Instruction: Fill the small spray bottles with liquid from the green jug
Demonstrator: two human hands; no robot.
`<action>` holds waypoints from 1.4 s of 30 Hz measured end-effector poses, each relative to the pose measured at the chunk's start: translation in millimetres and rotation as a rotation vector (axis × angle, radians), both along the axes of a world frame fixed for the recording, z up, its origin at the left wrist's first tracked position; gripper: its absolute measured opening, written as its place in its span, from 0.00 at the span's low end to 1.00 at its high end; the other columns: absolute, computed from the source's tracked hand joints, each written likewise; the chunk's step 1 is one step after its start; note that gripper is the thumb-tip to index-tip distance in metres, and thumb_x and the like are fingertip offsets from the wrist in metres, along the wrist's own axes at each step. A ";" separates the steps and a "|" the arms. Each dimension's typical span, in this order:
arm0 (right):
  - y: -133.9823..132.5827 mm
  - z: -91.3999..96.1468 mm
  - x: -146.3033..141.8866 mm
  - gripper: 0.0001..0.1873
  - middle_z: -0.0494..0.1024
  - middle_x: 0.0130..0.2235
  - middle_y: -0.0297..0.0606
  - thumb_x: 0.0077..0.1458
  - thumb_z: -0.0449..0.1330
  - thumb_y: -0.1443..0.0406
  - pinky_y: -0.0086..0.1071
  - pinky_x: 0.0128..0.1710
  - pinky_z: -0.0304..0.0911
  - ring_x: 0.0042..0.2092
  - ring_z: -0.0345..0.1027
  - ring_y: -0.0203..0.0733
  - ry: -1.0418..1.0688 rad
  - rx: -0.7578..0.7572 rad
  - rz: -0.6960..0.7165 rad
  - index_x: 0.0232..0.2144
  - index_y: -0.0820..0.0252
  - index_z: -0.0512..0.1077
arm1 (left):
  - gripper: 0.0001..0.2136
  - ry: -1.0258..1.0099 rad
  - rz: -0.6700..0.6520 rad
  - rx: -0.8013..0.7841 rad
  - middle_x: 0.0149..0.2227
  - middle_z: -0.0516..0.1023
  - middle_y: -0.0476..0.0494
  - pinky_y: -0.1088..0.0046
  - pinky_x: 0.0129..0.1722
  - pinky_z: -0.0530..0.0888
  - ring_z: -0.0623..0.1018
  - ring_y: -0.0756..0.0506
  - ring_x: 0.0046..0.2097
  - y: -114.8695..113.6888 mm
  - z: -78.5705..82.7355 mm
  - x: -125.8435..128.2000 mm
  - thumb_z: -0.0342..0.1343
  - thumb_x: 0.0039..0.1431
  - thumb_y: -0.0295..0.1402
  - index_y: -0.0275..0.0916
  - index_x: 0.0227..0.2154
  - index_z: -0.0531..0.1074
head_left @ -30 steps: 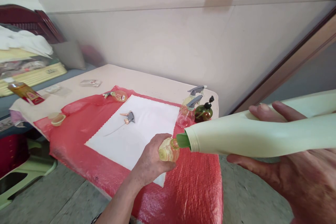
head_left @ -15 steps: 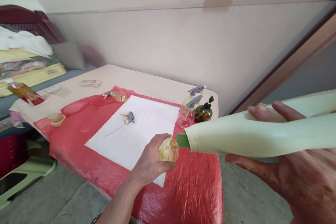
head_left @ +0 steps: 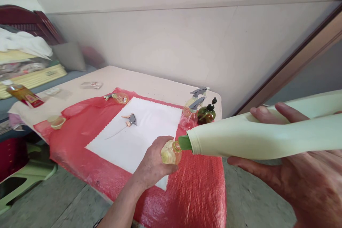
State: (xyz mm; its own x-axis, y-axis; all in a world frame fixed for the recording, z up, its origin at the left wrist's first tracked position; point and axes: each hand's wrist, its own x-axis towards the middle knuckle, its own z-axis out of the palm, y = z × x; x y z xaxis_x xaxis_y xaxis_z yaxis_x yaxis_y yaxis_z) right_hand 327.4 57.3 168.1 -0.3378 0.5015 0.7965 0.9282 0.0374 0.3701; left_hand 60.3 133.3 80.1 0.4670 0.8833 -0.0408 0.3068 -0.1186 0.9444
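Note:
My right hand [head_left: 301, 181] grips a large pale green bottle [head_left: 253, 135], tipped nearly level, its green spout [head_left: 183, 143] at the mouth of a small clear bottle [head_left: 171, 151] with yellowish liquid. My left hand [head_left: 152, 164] is wrapped round that small bottle, which stands on the edge of a white cloth [head_left: 139, 135] over red bubble wrap [head_left: 195, 192]. A loose sprayer head [head_left: 130, 120] with its tube lies on the cloth.
Three small spray and pump bottles [head_left: 197, 112] stand at the table's far right corner. Another small bottle [head_left: 120, 97] lies at the wrap's far edge, and a shallow cup [head_left: 56, 121] sits at its left. A bed with folded bedding [head_left: 24, 48] is at the left.
Hands and both bottles hold nearly the same pose. The view has shifted slightly, and a pink note on the wall now shows sharply.

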 end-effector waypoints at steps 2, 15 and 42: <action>0.2 1.0 -1.0 0.44 0.80 0.45 0.48 0.48 0.61 0.41 0.48 0.54 0.64 0.49 0.74 0.60 -0.005 0.000 0.000 0.59 0.64 0.65 | 0.30 0.008 0.000 0.002 0.50 0.73 0.43 0.62 0.52 0.67 0.73 0.40 0.51 -0.3 0.1 -0.2 0.64 0.41 0.24 0.42 0.51 0.67; 1.0 -1.7 0.0 0.47 0.80 0.45 0.48 0.44 0.61 0.38 0.47 0.59 0.58 0.48 0.75 0.57 -0.005 0.031 -0.017 0.57 0.63 0.68 | 0.30 0.019 -0.008 0.007 0.50 0.72 0.45 0.64 0.52 0.67 0.72 0.41 0.51 -1.4 0.4 -1.8 0.64 0.42 0.24 0.43 0.52 0.66; 1.5 -3.0 -1.4 0.46 0.79 0.48 0.50 0.48 0.60 0.40 0.49 0.57 0.59 0.49 0.74 0.59 -0.013 0.011 -0.018 0.60 0.63 0.64 | 0.30 0.033 -0.010 -0.007 0.51 0.72 0.46 0.65 0.52 0.67 0.71 0.42 0.51 0.4 -1.2 -2.2 0.63 0.42 0.24 0.44 0.52 0.66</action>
